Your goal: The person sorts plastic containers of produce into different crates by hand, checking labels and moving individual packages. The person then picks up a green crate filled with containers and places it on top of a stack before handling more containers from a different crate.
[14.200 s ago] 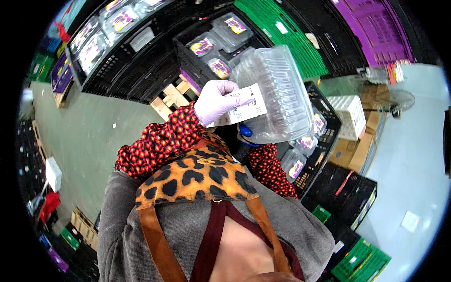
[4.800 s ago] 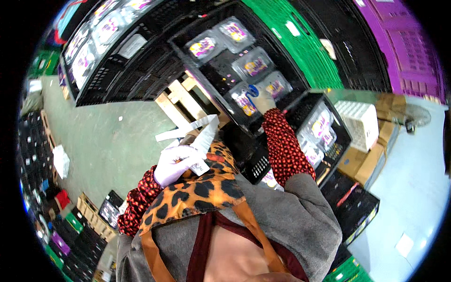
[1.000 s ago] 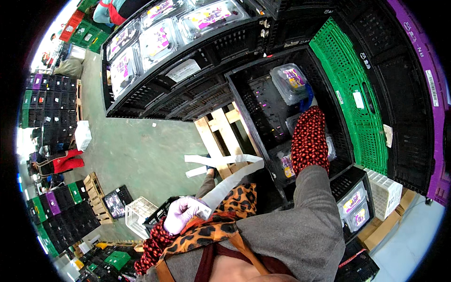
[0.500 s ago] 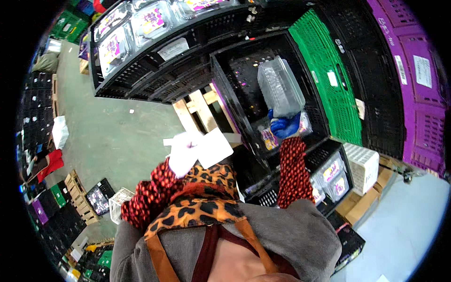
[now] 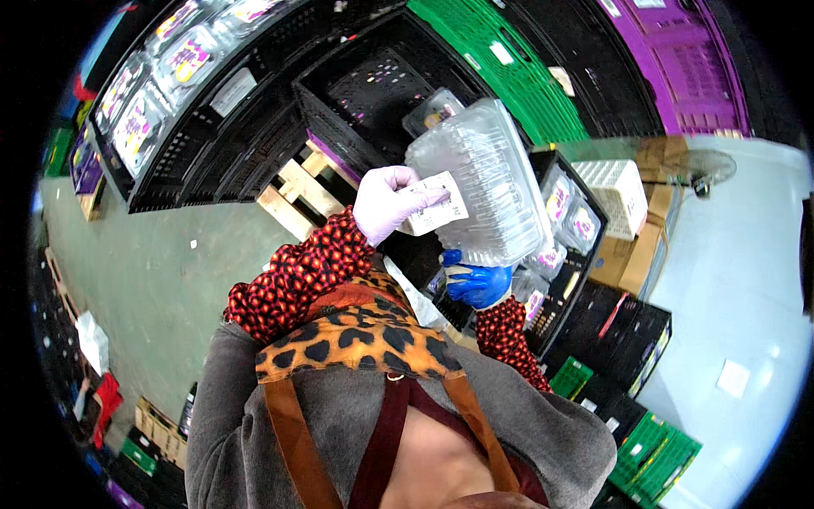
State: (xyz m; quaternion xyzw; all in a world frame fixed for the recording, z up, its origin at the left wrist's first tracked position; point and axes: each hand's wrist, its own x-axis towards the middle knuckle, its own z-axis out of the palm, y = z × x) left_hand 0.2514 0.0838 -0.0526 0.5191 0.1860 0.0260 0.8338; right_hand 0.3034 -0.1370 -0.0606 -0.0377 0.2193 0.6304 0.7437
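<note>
My left hand (image 5: 388, 204), in a pale thin glove, pinches a white printed label (image 5: 439, 205) between thumb and fingers. The label lies over the near left side of a large clear plastic container (image 5: 487, 170); I cannot tell whether it touches it. With its blue-coated glove, my right hand (image 5: 480, 285) grips that container by its near end and holds it tilted over the crates. Behind the container, a smaller clear pack (image 5: 434, 112) sits in an open black crate (image 5: 335, 89), where small coloured bits are scattered.
Stacked black crates with clear packs (image 5: 188, 59) stand at the far left, above a wooden pallet (image 5: 297, 195). A green crate (image 5: 483, 55) and a purple crate (image 5: 687, 59) line the far side. To the right are another crate of packs (image 5: 577, 212), a white basket (image 5: 615, 193) and cardboard (image 5: 623, 263).
My right hand has lifted the clear container out of the black crate and drawn it nearer. My left hand has brought the label up and right, in front of the container. The view has turned right.
</note>
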